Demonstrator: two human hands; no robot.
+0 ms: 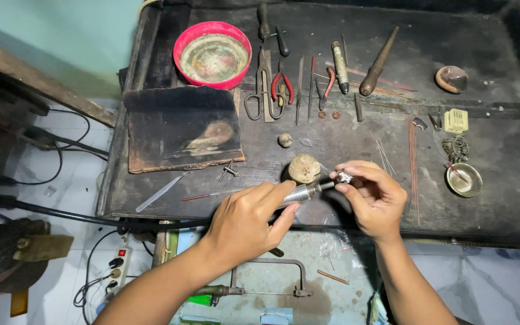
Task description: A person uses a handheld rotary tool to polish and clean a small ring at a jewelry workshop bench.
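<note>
Left hand [245, 224] grips silver metal rotary handpiece [306, 192]; right hand [373, 195] pinches small silver sparkly piece [345, 177] at its tip, near front edge of dark worn bench [332, 138].

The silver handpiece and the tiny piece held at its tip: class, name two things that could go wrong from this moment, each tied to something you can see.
1. The right hand pinches a small sparkly piece in bare fingertips right at the tip of the handpiece held by the left hand; a slip could nick the fingers.
2. Both hands work at the bench's front edge; if dropped, the piece could fall to the cluttered floor below.
</note>
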